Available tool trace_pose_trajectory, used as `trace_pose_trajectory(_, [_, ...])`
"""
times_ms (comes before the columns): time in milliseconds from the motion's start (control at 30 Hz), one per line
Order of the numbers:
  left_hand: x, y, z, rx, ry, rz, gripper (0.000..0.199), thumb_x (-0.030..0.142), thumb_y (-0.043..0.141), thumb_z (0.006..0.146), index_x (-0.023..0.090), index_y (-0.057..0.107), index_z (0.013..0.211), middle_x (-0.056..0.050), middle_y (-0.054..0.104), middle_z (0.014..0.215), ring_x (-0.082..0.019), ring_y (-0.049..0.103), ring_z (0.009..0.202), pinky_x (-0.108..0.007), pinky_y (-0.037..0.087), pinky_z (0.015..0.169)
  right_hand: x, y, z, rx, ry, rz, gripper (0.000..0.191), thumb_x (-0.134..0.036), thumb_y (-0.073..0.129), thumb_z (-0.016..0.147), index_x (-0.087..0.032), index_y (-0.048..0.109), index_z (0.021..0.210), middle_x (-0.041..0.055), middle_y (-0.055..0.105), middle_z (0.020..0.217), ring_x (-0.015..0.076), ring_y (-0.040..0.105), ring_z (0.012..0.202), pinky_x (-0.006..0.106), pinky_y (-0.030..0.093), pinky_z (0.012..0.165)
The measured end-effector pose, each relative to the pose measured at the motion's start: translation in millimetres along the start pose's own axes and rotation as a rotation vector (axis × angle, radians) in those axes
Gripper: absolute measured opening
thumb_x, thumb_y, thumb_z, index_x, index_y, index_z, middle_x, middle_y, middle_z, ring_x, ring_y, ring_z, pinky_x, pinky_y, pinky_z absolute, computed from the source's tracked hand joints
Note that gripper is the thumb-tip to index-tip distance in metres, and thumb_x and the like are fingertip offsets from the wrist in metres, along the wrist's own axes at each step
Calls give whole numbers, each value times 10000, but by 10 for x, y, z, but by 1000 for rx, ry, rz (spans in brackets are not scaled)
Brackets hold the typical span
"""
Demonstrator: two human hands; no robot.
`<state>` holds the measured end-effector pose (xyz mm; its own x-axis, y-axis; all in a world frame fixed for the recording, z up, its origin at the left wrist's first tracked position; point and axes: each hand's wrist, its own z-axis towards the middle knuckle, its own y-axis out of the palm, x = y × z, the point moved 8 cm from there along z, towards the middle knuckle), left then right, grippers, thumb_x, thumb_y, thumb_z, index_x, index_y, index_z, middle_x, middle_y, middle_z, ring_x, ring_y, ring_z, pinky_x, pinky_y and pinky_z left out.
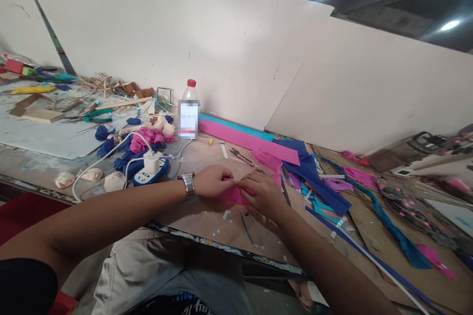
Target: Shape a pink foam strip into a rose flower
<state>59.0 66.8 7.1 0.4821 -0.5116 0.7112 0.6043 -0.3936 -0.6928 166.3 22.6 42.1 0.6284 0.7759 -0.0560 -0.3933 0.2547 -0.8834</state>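
Observation:
Near the table's front edge, a piece of bright pink crepe paper (pixel 236 195) lies between my two hands. My left hand (pixel 214 180), with a metal watch on the wrist, pinches its upper left part. My right hand (pixel 263 191) is closed on the paper from the right, its fingertips almost meeting those of my left hand. Small scissors (pixel 242 157) lie just beyond the hands. Behind them runs a long folded pink strip (pixel 251 141), with a blue sheet (pixel 314 172) to its right.
A white plug sits in a blue power strip (pixel 151 171) left of my hands, its cable looping around. Beyond stands a red-capped bottle (pixel 190 92). Crumpled paper flowers (pixel 148 139), green-handled pliers (pixel 98 116) and wood sticks lie left. Teal strips (pixel 399 236) lie right.

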Motion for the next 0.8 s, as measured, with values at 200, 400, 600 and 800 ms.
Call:
trace_pose_trajectory(200, [-41,50,24,-34,28,-68,282,343,516,884,143,701,810,18,627,673,-102,498,625,-246,312,577,21,-27,10,33,28,37,136,-155,595,918,-230,707,893,26,746,830,177,656,784,379,424,867])
trace_pose_trajectory(400, [-40,64,6,-54,20,-66,214,304,533,847,163,694,827,27,630,677,-100,509,622,-234,318,569,68,-28,2,44,81,100,155,-157,622,898,-247,731,962,23,761,861,184,659,797,378,437,848])
trace_pose_trajectory(600, [-38,54,-3,-65,-13,-17,258,358,545,854,163,672,744,20,613,618,-107,491,579,-250,310,547,95,-24,-13,57,105,135,153,-164,628,896,-254,748,927,18,763,844,185,663,809,382,444,867])
trace_pose_trajectory(800, [-74,69,21,-91,-16,-149,202,261,544,813,168,717,860,14,665,707,-119,559,665,-232,391,630,65,-38,7,63,91,160,152,-189,613,917,-245,753,934,30,771,860,176,671,802,373,458,855])
